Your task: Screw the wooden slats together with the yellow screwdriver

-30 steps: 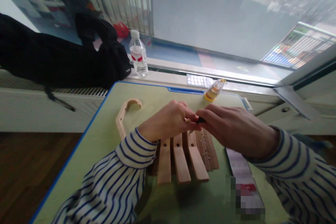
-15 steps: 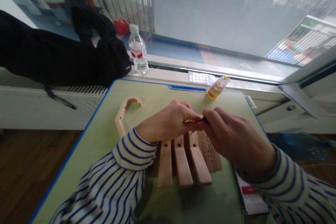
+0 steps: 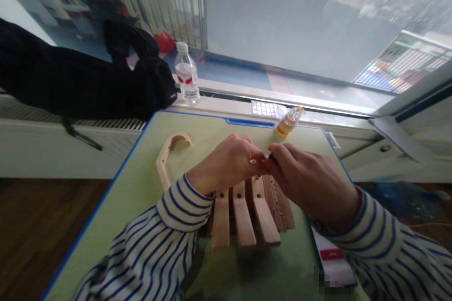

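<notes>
Black piece (image 3: 271, 156) pinched in my right hand (image 3: 310, 181), fingers meeting my left hand (image 3: 229, 162) above the wooden strips (image 3: 245, 223); probably light, stiff, best gripped near its end. Whether my left holds anything, I can't tell.

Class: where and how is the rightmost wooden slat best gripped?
The slat is probably best pinched across its edges at the near end, from the near side: that end juts past the brown board, while the left hand crowds its far part.
</notes>
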Tool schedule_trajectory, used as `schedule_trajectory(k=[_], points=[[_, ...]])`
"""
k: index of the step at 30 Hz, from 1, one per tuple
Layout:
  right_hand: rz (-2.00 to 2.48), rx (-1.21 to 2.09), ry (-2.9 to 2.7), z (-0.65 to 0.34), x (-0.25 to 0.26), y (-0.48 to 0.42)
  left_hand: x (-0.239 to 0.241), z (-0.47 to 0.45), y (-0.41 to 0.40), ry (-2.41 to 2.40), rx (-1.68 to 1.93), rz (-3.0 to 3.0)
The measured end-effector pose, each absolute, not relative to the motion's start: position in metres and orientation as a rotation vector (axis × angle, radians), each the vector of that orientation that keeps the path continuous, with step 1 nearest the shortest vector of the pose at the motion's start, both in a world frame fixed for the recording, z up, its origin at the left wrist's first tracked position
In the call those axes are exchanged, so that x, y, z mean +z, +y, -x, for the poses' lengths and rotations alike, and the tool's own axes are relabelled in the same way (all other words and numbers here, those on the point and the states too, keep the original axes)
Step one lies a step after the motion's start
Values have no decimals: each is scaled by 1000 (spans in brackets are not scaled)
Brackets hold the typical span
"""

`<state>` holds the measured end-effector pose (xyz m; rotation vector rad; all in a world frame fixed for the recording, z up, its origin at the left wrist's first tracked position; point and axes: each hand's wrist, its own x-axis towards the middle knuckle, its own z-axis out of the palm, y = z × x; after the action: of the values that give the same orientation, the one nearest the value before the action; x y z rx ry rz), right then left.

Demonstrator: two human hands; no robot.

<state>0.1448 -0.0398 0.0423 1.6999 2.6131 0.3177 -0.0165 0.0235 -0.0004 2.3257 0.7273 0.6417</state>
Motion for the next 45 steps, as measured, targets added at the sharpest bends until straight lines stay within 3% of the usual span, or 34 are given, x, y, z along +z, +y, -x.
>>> schedule_trajectory(k=[6,14,45], points=[[-1233,32,2766,-161,60,-24,-2,16,26,776,618,-2333],[-1053,93,2889,-165,46,-4,-3,18,31,757,554,-2288],[-1658,171,2765,-148,25,-29,-8,17,31,701,563,-2343]])
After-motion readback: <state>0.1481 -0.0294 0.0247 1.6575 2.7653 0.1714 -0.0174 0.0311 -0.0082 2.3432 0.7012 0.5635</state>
